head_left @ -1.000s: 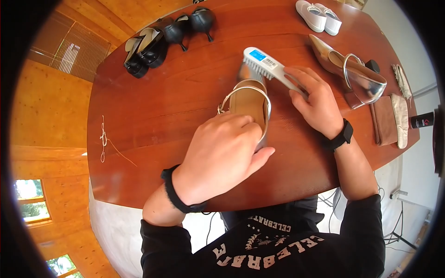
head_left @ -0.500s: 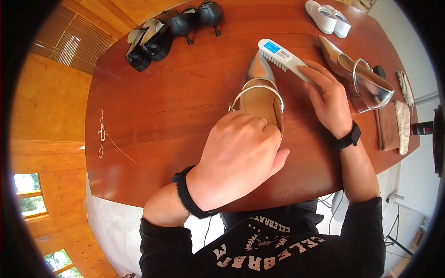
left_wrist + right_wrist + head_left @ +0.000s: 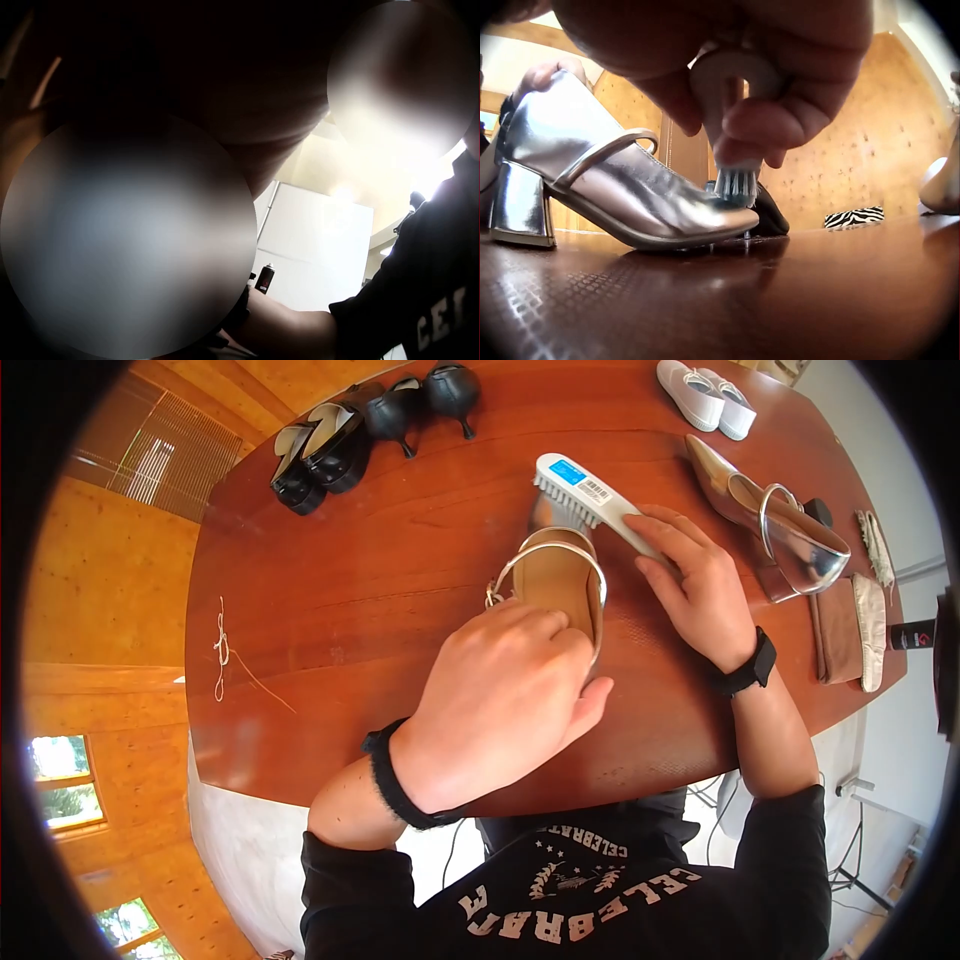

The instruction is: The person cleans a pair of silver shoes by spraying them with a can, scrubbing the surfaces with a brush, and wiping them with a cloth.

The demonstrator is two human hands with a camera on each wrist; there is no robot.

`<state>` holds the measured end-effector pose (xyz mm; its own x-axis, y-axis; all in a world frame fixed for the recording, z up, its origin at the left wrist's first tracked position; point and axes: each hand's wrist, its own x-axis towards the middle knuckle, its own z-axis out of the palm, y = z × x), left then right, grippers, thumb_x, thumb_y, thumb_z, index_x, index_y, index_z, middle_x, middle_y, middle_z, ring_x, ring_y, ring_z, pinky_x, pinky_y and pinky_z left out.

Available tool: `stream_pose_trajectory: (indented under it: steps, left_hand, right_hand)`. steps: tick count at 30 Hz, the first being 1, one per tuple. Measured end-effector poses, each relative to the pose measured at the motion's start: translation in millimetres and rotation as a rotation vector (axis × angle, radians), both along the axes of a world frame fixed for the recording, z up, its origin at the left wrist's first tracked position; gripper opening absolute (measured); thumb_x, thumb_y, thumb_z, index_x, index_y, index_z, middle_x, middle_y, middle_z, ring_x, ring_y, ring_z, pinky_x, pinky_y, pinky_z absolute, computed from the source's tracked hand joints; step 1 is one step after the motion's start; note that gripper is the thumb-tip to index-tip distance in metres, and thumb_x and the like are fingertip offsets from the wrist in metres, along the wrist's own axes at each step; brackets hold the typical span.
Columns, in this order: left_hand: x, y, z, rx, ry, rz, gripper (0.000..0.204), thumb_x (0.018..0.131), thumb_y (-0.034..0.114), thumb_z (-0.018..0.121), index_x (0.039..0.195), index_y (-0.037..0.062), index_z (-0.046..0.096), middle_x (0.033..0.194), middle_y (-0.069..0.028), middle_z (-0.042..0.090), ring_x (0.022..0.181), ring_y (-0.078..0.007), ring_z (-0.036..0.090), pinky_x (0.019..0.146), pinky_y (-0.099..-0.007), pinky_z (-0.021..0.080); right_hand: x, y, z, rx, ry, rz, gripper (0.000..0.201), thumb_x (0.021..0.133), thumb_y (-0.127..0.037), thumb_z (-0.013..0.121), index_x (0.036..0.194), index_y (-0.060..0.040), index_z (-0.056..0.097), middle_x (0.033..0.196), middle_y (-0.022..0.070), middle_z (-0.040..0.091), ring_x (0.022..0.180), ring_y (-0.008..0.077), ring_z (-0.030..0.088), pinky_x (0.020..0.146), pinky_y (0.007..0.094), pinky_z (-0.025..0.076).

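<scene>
A silver heeled shoe [image 3: 556, 578] with a strap stands on the table, toe pointing away from the person. The left hand [image 3: 505, 695] grips its heel end, fingers inside the opening. The right hand [image 3: 697, 582] holds a white brush [image 3: 612, 506] with a blue label by its handle. In the right wrist view the bristles of the brush [image 3: 736, 185] touch the toe of the silver shoe [image 3: 641, 195], and the right hand [image 3: 757, 82] pinches the handle above. The left wrist view is mostly dark and blurred.
The matching silver shoe [image 3: 790, 538] lies at the right, near a brown cloth [image 3: 836, 632] and a black can [image 3: 911, 628]. Black shoes [image 3: 337, 452] stand at the back left, white sneakers [image 3: 706, 400] at the back right. A thin string [image 3: 222, 650] lies on the left of the table [image 3: 330, 580].
The brush went up and right toward the toe tip, then came back down and left over the toe. The left hand has kept its grip; the whole head view shifted slightly.
</scene>
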<state>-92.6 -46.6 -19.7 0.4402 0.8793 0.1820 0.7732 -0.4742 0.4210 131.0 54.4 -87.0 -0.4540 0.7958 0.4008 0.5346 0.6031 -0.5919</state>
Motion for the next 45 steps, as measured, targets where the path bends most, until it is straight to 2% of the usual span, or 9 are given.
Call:
stream_pose_trajectory:
  steps: [4,5,9,13,20,24,28,32,45]
  left_hand:
    - [-9.2,-6.9,0.2,-0.059,-0.108,0.068,0.027,0.082,0.014,0.076,0.075,-0.0006,0.055,0.098,-0.017,0.068,0.083,-0.0398,0.063,0.072,-0.0453,0.052]
    - [-14.9,-8.7,-2.0,-0.055,-0.137,0.07,0.018,0.082,0.01,0.073,0.082,-0.0045,0.063,0.107,-0.0186,0.07,0.085,-0.0376,0.065,0.072,-0.0415,0.052]
    - [-31.1,-20.2,-9.0,-0.175,-0.444,0.228,0.015,0.081,0.01,0.072,0.081,-0.0038,0.066,0.112,-0.0203,0.071,0.091,-0.0404,0.068,0.079,-0.0424,0.055]
    - [-63.3,-30.5,-37.4,-0.217,-0.727,0.262,0.022,0.082,0.009,0.07,0.075,-0.0088,0.058,0.121,-0.0219,0.071,0.09,-0.0194,0.065,0.075,-0.0305,0.049]
    - [-87.8,-34.7,-58.2,-0.278,-0.928,0.3,0.034,0.085,0.019,0.073,0.072,-0.007,0.056,0.124,-0.0232,0.07,0.094,-0.0165,0.063,0.079,-0.0295,0.047]
    - [-89.6,-35.3,-61.2,-0.274,-0.974,0.324,0.035,0.083,0.02,0.074,0.07,-0.0069,0.056,0.122,-0.0245,0.071,0.093,-0.017,0.063,0.078,-0.0287,0.048]
    - [-90.4,-35.3,-61.6,-0.281,-0.982,0.352,0.036,0.081,0.021,0.073,0.068,-0.0077,0.056,0.12,-0.0258,0.071,0.092,-0.0176,0.064,0.077,-0.0287,0.048]
    - [-89.2,-34.5,-61.2,-0.279,-0.988,0.359,0.035,0.08,0.02,0.072,0.068,-0.0083,0.055,0.119,-0.0258,0.071,0.092,-0.018,0.064,0.078,-0.0288,0.048]
    - [-88.5,-35.9,-63.8,-0.262,-0.975,0.351,0.037,0.082,0.021,0.073,0.067,-0.0066,0.054,0.118,-0.0247,0.071,0.093,-0.0184,0.064,0.079,-0.0288,0.048]
  right_hand:
    - [3.7,1.1,2.9,-0.003,0.002,-0.019,0.039,0.089,-0.006,0.069,0.128,-0.0041,0.066,0.121,0.02,0.067,0.101,0.0426,0.067,0.086,0.0457,0.056]
    - [3.8,0.8,3.7,-0.001,-0.004,-0.005,0.041,0.089,-0.007,0.069,0.129,-0.0043,0.065,0.12,0.0198,0.067,0.1,0.0425,0.067,0.086,0.0457,0.056]
    - [0.5,-6.7,6.9,-0.042,0.015,0.062,0.047,0.087,-0.009,0.071,0.133,-0.0054,0.063,0.119,0.0189,0.066,0.097,0.042,0.067,0.084,0.0456,0.056]
    - [-2.0,-12.9,10.0,-0.11,-0.01,0.169,0.057,0.086,-0.009,0.071,0.142,-0.0072,0.056,0.115,0.019,0.063,0.092,0.0419,0.067,0.08,0.0465,0.056]
    - [-2.5,-12.9,4.7,-0.117,-0.059,0.22,0.069,0.086,-0.009,0.072,0.15,-0.0084,0.046,0.11,0.02,0.061,0.086,0.0414,0.066,0.076,0.0476,0.056]
    - [-2.9,-18.4,10.7,-0.203,-0.129,0.35,0.076,0.086,-0.009,0.072,0.155,-0.0104,0.04,0.108,0.0207,0.061,0.085,0.0421,0.066,0.074,0.0481,0.056]
    - [-3.0,-15.9,3.3,-0.127,-0.119,0.197,0.078,0.085,-0.008,0.073,0.155,-0.0075,0.039,0.106,0.0213,0.062,0.083,0.0427,0.066,0.072,0.0486,0.056]
    - [-1.7,-19.7,4.9,-0.154,-0.067,0.282,0.076,0.085,-0.013,0.074,0.152,-0.0016,0.039,0.107,0.0255,0.065,0.083,0.0447,0.067,0.075,0.0496,0.056]
    - [-3.2,-22.8,17.9,-0.206,-0.037,0.239,0.072,0.084,-0.014,0.072,0.148,-0.0006,0.043,0.104,0.0256,0.068,0.084,0.0428,0.069,0.075,0.0481,0.056]
